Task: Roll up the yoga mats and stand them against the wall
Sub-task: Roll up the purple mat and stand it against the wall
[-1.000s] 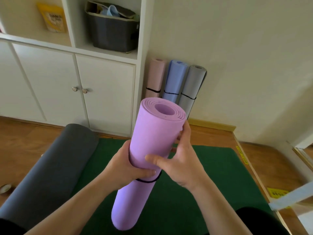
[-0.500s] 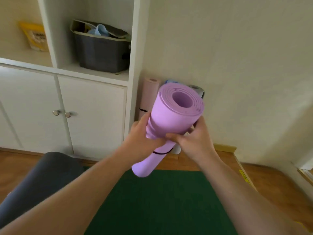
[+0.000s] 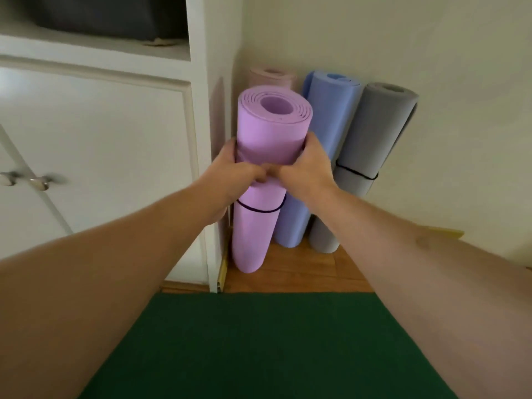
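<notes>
Nearest you, at the bottom of the frame, the green mat (image 3: 267, 344) lies flat on the floor, its near end cut off by the lower edge. Your two forearms reach over it from the lower corners toward the middle of the frame.

Your left hand (image 3: 234, 175) and right hand (image 3: 306, 171) both have their grip clamped round the purple rolled mat (image 3: 259, 226), thumbs meeting at its front; the fingers behind the roll are hidden. The purple rolled mat stands upright at centre frame, its lower end on or just above the wooden floor (image 3: 305, 272); you cannot tell which. A thin dark band (image 3: 259, 210) circles it just below your hands.

Behind it, in the corner, three more rolls lean against the wall (image 3: 403, 38): a pink roll (image 3: 273, 76), mostly hidden by the purple one, a blue roll (image 3: 325, 133) and a grey roll (image 3: 374, 145) to its right. At left stands a white cabinet (image 3: 100, 139) with blurred knobs (image 3: 40, 182); on its shelf at upper left a dark bin (image 3: 109, 15) is cut off by the top edge.
</notes>
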Motion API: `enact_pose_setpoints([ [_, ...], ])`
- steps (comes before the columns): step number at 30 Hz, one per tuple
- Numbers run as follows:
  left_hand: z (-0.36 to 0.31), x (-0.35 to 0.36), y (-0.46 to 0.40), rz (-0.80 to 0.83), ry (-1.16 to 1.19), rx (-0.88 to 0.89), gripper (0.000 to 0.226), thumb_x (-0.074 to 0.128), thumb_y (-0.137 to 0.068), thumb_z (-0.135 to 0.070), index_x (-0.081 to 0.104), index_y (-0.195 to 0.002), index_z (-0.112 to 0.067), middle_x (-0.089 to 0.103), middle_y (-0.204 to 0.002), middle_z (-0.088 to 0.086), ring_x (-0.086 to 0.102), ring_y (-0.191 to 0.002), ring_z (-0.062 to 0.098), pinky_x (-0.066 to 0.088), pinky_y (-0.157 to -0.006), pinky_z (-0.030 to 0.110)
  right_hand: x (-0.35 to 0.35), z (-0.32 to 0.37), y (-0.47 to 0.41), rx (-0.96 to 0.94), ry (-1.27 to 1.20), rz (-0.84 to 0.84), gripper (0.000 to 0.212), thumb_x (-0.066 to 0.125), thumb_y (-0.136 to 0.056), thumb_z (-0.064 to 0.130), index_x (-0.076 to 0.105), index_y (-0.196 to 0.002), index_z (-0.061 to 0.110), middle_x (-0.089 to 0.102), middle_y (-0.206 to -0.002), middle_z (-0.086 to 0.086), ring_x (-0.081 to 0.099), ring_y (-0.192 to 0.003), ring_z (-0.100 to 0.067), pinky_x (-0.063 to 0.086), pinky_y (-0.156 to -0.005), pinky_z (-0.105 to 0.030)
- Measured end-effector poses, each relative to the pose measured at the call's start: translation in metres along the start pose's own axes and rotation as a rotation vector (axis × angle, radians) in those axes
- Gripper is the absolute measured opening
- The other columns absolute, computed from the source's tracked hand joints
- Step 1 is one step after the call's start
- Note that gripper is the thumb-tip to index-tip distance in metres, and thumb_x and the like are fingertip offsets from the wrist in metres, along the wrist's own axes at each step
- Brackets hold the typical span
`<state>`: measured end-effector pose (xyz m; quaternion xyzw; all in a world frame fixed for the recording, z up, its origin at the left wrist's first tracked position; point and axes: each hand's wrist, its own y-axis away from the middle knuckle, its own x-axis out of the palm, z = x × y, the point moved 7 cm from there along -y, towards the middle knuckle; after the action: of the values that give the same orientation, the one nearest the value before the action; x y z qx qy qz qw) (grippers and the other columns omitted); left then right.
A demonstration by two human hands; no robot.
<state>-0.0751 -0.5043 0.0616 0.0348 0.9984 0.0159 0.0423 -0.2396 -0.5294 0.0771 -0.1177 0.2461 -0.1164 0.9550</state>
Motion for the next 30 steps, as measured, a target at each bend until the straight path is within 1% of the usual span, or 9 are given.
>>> enact_pose_setpoints([
  [3,0.013,-0.007,-0.036,-0.052,0.034,0.013,0.08,0.07,-0.055,-0.005,0.057,-0.131,-0.027,0.078,-0.11,0.0,0.075,-0.105,0.025,0.061,-0.096,0.05,0.013,-0.005,-0.034,-0.03,0.015,-0.016,0.082,0.099,-0.065,0.029,0.055,-0.134,0.018,0.067,-0.123,0.003,0.066,-0.112,-0.018,0.06,-0.092,-0.038],
  [10,0.01,0.001,-0.05,-0.135,-0.174,0.006,0.097,0.074,-0.079,-0.003,0.029,-0.161,-0.029,0.061,-0.131,-0.003,0.062,-0.111,0.024,0.053,-0.09,0.032,0.044,-0.035,-0.069,-0.033,0.201,0.118,0.053,0.08,-0.09,0.041,0.061,-0.133,0.016,0.066,-0.126,-0.007,0.066,-0.11,-0.025,0.058,-0.094,-0.041],
  [13,0.009,0.001,-0.051,-0.145,-0.17,0.008,0.092,0.073,-0.082,-0.002,0.031,-0.16,-0.027,0.058,-0.13,-0.005,0.06,-0.109,0.02,0.049,-0.088,0.03,0.048,-0.039,-0.068,0.018,0.197,0.128,0.056,0.074,-0.097,0.039,0.054,-0.142,0.012,0.064,-0.131,-0.006,0.064,-0.114,-0.025,0.052,-0.086,-0.034],
  [17,0.013,0.002,-0.045,-0.128,-0.169,0.0,0.089,0.072,-0.087,-0.002,0.029,-0.161,-0.027,0.057,-0.13,-0.009,0.06,-0.101,0.012,0.048,-0.082,0.024,0.044,-0.046,-0.061,0.118,0.153,0.116,0.064,0.074,-0.098,0.039,0.045,-0.146,0.007,0.063,-0.129,-0.009,0.064,-0.112,-0.027,0.052,-0.081,-0.036],
  [19,0.017,0.003,-0.042,-0.116,-0.188,0.011,0.084,0.07,-0.086,-0.001,0.036,-0.157,-0.029,0.062,-0.126,-0.01,0.061,-0.098,0.006,0.048,-0.07,0.02,0.041,-0.049,-0.057,0.148,0.133,0.119,0.065,0.073,-0.099,0.039,0.043,-0.148,0.009,0.063,-0.13,-0.007,0.064,-0.11,-0.025,0.054,-0.084,-0.037],
  [21,0.024,0.002,-0.04,-0.101,-0.198,0.012,0.076,0.069,-0.084,-0.001,0.045,-0.149,-0.031,0.066,-0.121,-0.012,0.065,-0.101,0.009,0.049,-0.069,0.02,0.037,-0.052,-0.051,0.178,0.12,0.123,0.066,0.072,-0.099,0.04,0.043,-0.149,0.01,0.062,-0.133,-0.005,0.065,-0.111,-0.025,0.058,-0.088,-0.039],
  [23,0.03,0.0,-0.034,-0.096,-0.231,-0.002,0.064,0.068,-0.084,-0.001,0.05,-0.135,-0.035,0.068,-0.114,-0.015,0.066,-0.102,0.011,0.051,-0.07,0.022,0.033,-0.055,-0.043,0.202,0.111,0.134,0.058,0.07,-0.099,0.038,0.047,-0.144,0.01,0.065,-0.127,-0.006,0.067,-0.105,-0.025,0.058,-0.078,-0.036],
  [25,0.036,-0.002,-0.024,-0.082,-0.264,-0.027,0.056,0.07,-0.087,-0.003,0.047,-0.125,-0.036,0.066,-0.107,-0.017,0.066,-0.1,0.01,0.051,-0.07,0.022,0.03,-0.059,-0.031,0.224,0.111,0.158,0.041,0.067,-0.101,0.034,0.05,-0.13,0.01,0.065,-0.109,-0.006,0.064,-0.091,-0.024,0.052,-0.066,-0.032],
  [30,0.053,-0.015,0.025,-0.065,-0.332,-0.067,0.047,0.069,-0.094,-0.002,0.048,-0.125,-0.031,0.058,-0.1,-0.02,0.059,-0.089,0.002,0.046,-0.069,0.015,0.023,-0.06,0.022,0.254,0.095,0.209,0.03,0.065,-0.103,0.028,0.041,-0.121,0.027,0.055,-0.099,0.011,0.062,-0.09,-0.013,0.055,-0.077,-0.032],
])
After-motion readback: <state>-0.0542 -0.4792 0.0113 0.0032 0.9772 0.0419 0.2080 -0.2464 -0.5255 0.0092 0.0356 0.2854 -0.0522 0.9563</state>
